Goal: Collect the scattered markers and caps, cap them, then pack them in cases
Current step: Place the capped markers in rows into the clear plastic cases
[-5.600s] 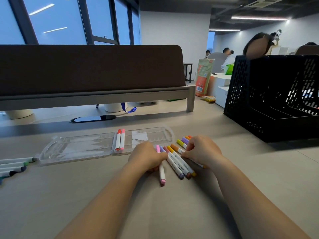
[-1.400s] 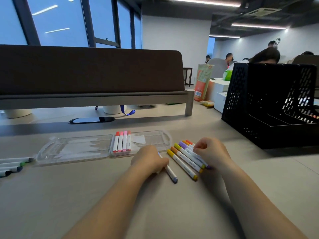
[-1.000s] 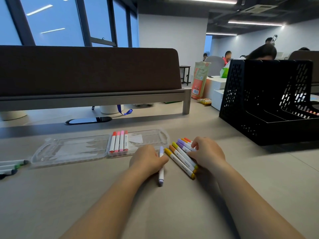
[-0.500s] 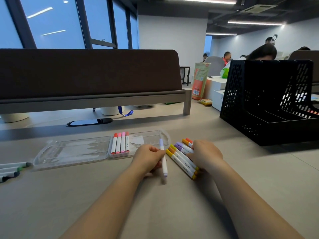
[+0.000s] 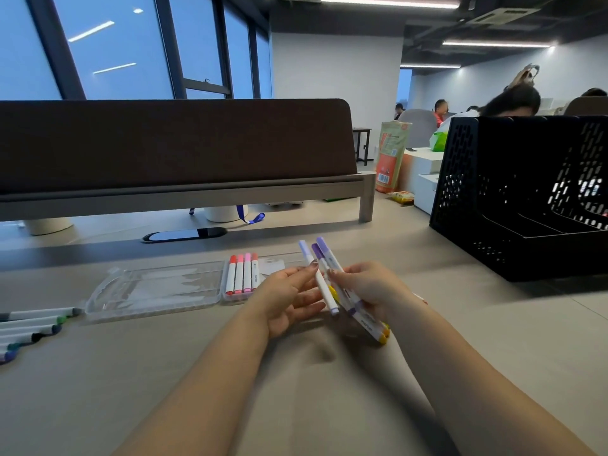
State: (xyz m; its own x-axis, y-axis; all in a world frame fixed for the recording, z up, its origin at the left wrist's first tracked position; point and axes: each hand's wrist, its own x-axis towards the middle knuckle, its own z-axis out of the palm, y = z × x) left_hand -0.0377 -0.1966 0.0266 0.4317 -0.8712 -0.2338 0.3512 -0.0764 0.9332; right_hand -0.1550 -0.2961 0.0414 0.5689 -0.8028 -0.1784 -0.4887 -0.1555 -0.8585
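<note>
My right hand [image 5: 371, 291] grips a bundle of markers [image 5: 365, 319] with purple, yellow and orange caps, lifted off the table and tilted. My left hand [image 5: 289, 297] holds a pale lilac-capped marker [image 5: 317, 278] by the fingertips against that bundle. Behind the hands lies an open clear plastic case [image 5: 154, 287]. Several red and pink capped markers [image 5: 241, 273] lie side by side in its right half. More markers with green, blue and dark caps [image 5: 29, 327] lie at the table's left edge.
A black mesh file organizer [image 5: 519, 195] stands at the right rear of the table. A brown desk divider [image 5: 174, 143] runs across the back, with a black cable slot [image 5: 184, 233] below it. People sit at desks far right.
Both hands rose from the table. My right hand gathered the row of markers into a lifted bundle, and my left hand brought the lilac marker up against it.
</note>
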